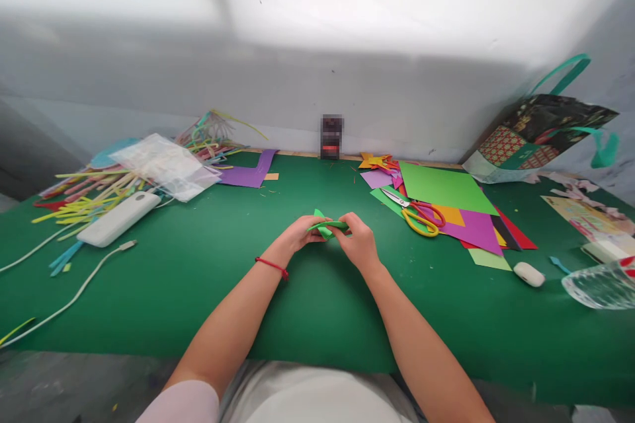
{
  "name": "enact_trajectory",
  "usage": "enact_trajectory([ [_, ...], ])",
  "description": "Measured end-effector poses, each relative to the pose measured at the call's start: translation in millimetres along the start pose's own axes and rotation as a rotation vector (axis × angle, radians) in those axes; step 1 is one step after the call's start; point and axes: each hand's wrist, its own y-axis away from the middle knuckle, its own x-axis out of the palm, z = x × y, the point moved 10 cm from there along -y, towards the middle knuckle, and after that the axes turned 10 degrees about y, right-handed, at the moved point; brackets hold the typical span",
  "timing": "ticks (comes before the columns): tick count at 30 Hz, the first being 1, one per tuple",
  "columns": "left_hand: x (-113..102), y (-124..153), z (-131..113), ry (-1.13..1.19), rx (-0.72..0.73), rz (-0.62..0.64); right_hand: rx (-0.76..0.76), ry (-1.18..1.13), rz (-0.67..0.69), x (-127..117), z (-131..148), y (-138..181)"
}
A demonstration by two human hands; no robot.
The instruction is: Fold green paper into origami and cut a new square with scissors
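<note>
The left hand (311,232) and right hand (358,238) together pinch one folded green paper (325,232). Right of the grip lies one pair of scissors (394,197); farther right, one patterned bag (508,145), contents unclear. Well left, one clear plastic bag (166,162) overlies strips (94,206).

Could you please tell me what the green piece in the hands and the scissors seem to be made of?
Green piece: probably matte paper, being thin and bent. Scissors: silvery blades, likely metal from their shine; smooth red and yellow handles, perhaps plastic or coated metal.
</note>
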Motion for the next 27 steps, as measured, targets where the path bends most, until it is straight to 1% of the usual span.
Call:
enact_trajectory([
  [2, 0.5, -0.5, 1.6, 0.039, -0.009, -0.004, 0.033, 0.008, -0.052, -3.9, -2.7, -0.6],
  [4, -0.1, -1.0, -1.0, 0.048, 0.024, -0.022, 0.046, 0.043, -0.076, -5.0, -3.7, -1.0],
  [9, 5.0, 1.7, -17.4, -0.022, 0.199, -0.015, 0.072, 0.118, -0.1, -4.1, -5.8, -0.8],
  [12, 11.3, 5.8, -23.3, -0.04, 0.263, 0.025, 0.139, 0.123, -0.094, -3.1, -10.8, 0.1],
  [14, 16.7, 7.9, -24.7, -0.059, 0.283, 0.062, 0.181, 0.114, -0.074, -1.6, -13.6, 0.7],
  [16, 20.0, 8.7, -25.6, -0.074, 0.307, 0.072, 0.213, 0.103, -0.054, -0.3, -15.3, 1.2],
  [21, 18.6, 8.6, -26.9, -0.075, 0.383, -0.018, 0.277, 0.067, -0.085, -3.8, -19.8, 2.5],
  [27, 22.1, 13.1, -28.8, -0.133, 0.448, -0.013, 0.308, 0.059, -0.099, -4.9, -22.8, 2.9],
])
